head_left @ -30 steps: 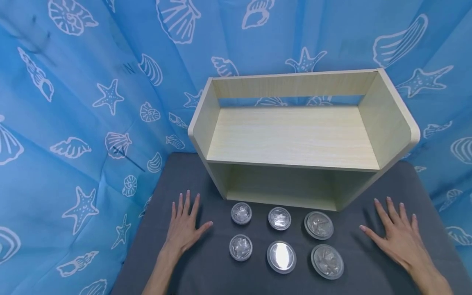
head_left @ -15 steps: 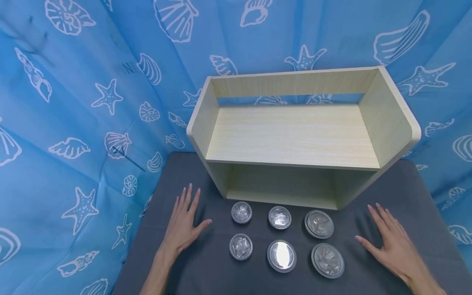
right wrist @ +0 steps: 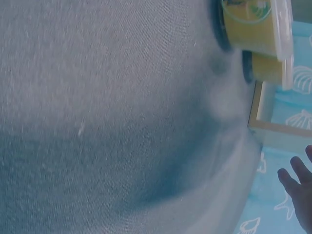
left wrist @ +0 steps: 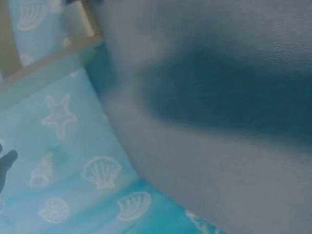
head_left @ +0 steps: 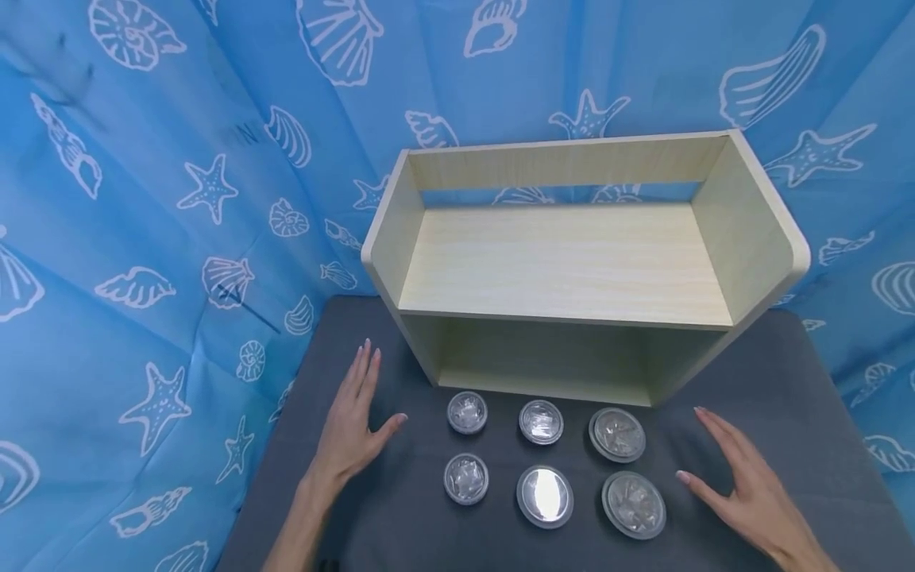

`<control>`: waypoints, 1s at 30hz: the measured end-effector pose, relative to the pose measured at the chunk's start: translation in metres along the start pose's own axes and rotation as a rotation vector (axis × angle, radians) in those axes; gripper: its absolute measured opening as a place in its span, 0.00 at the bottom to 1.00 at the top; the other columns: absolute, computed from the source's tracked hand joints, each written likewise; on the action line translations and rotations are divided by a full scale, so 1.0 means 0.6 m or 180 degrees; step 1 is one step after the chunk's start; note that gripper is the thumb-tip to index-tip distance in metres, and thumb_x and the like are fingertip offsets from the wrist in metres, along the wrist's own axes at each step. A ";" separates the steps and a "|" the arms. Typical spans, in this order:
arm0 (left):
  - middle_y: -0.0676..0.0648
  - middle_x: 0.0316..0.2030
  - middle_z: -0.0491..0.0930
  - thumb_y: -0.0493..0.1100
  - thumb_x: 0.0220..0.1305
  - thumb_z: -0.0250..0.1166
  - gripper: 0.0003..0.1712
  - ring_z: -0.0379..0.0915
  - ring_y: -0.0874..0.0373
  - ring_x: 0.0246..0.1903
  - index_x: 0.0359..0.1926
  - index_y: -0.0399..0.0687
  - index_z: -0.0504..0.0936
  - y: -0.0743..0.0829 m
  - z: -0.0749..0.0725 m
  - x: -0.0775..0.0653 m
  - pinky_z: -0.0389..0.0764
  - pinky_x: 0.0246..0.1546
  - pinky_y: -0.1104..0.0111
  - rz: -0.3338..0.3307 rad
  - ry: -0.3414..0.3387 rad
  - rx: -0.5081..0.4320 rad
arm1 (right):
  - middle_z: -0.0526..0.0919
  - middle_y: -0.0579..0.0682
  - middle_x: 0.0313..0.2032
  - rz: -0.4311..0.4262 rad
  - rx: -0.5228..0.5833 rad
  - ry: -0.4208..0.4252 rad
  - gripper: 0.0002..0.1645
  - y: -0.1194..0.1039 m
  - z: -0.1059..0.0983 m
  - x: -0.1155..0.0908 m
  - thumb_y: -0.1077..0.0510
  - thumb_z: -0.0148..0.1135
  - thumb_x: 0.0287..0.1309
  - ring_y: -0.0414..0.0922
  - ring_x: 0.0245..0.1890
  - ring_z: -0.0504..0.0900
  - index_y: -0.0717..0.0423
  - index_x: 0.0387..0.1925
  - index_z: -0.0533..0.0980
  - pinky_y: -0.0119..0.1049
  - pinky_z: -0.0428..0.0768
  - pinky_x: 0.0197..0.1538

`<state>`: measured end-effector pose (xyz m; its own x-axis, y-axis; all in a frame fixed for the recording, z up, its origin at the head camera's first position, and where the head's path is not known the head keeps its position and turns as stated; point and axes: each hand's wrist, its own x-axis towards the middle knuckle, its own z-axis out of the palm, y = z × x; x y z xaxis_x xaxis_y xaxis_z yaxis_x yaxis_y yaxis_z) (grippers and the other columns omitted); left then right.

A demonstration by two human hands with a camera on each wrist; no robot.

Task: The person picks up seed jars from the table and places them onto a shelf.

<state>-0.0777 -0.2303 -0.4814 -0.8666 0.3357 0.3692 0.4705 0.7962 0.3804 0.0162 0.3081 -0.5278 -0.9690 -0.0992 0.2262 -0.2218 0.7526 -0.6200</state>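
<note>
Round tubs with clear lids stand in two rows of three on the dark cloth. The back row has a small left tub [head_left: 467, 412], a middle tub [head_left: 541, 422] and a wider right tub [head_left: 617, 434]. In front are a small tub [head_left: 466, 479], a shiny-lidded tub [head_left: 545, 496] and a large tub [head_left: 634, 505]. My left hand [head_left: 350, 433], fingers straight and thumb spread, is left of the tubs, touching none. My right hand [head_left: 750, 488] is similarly extended to their right, apart from them. Yellow tub sides [right wrist: 248, 29] show in the right wrist view.
A pale wooden two-level shelf [head_left: 565, 262] stands behind the tubs, its lower opening facing them. Blue curtain [head_left: 179, 318] with white shell prints hangs at the back and sides. Grey-black cloth [head_left: 400, 532] covers the table.
Both hands have turned from palms down to more edge-on, thumbs inward. My right hand has moved left, closer to the tubs; my left hand has shifted slightly forward. The tubs stay put.
</note>
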 end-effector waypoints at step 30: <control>0.41 0.78 0.43 0.77 0.64 0.48 0.60 0.43 0.45 0.76 0.78 0.37 0.44 0.069 -0.099 0.109 0.53 0.72 0.48 0.0508 0.0414 -0.1046 | 0.74 0.48 0.59 -0.0199 0.0817 -0.0069 0.51 -0.076 0.069 -0.045 0.68 0.80 0.40 0.24 0.60 0.67 0.61 0.68 0.67 0.14 0.69 0.53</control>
<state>-0.1049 -0.2052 -0.3912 -0.7597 0.3589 0.5422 0.6443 0.5282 0.5531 0.0478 0.2498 -0.5366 -0.9540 -0.1564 0.2556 -0.2990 0.5551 -0.7762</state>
